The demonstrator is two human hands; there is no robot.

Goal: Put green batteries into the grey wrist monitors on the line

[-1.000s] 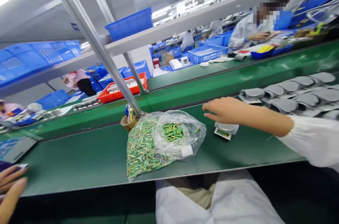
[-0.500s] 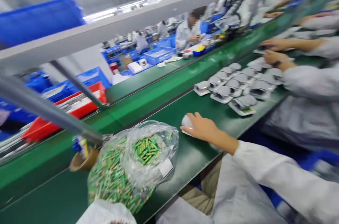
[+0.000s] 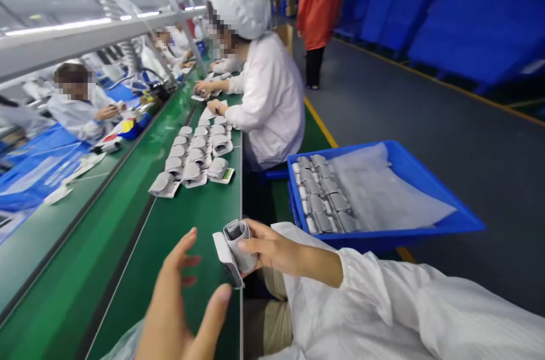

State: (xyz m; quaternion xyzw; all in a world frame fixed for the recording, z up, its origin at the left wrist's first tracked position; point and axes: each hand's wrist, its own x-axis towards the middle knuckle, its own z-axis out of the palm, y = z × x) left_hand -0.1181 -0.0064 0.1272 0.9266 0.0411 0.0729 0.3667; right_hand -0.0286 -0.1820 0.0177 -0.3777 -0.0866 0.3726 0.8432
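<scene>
My right hand (image 3: pixel 275 249) grips a wrist blood pressure monitor (image 3: pixel 242 249), a white unit with a rolled grey cuff, above the front edge of the green bench. The monitor is tilted, its white casing facing left. Close by on the left, my left hand (image 3: pixel 176 303) is open, thumb and fingers spread, with nothing in it. Its thumb tip comes near the monitor's lower end; I cannot tell whether they touch. Farther up the bench, several similar monitors (image 3: pixel 196 157) stand in rows.
To the right, a blue bin (image 3: pixel 395 230) holds several monitors and a translucent sheet. A co-worker in a white cap and coat (image 3: pixel 272 99) sits farther along the green bench (image 3: pixel 140 269). Someone in orange (image 3: pixel 326 2) stands in the aisle. A clear plastic bag (image 3: pixel 125 343) peeks out at the bottom.
The view has swung right, bringing in the blue bin. My right hand has lifted the monitor off the bench toward me. My left hand has come up, open, beside it.
</scene>
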